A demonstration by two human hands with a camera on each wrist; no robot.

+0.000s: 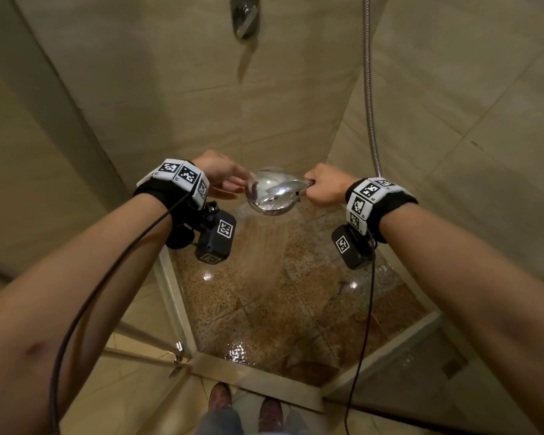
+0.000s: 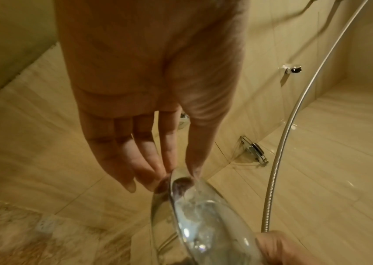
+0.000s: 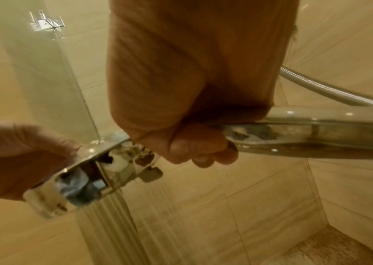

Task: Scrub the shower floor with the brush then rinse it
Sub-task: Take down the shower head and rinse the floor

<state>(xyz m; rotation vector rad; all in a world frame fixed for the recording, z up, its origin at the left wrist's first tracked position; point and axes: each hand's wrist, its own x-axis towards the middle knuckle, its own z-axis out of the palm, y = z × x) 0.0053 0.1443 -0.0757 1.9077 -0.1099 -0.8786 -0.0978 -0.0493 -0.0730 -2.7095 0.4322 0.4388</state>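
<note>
A chrome hand shower head (image 1: 272, 193) is held over the speckled brown shower floor (image 1: 264, 309). My right hand (image 1: 324, 186) grips its handle (image 3: 294, 132) in a fist. My left hand (image 1: 242, 183) pinches the rim of the head (image 2: 203, 224) between thumb and extended fingers (image 2: 149, 166). Water (image 1: 261, 246) sprays down from the head (image 3: 85, 177) and splashes on the wet floor near the threshold. No brush is in view.
The metal hose (image 1: 369, 89) hangs along the right wall. A chrome wall fitting (image 1: 245, 15) sits high on the back wall. Glass panels with a pale frame (image 1: 173, 293) flank the stall. My shoes (image 1: 220, 397) stand outside the raised threshold (image 1: 255, 378).
</note>
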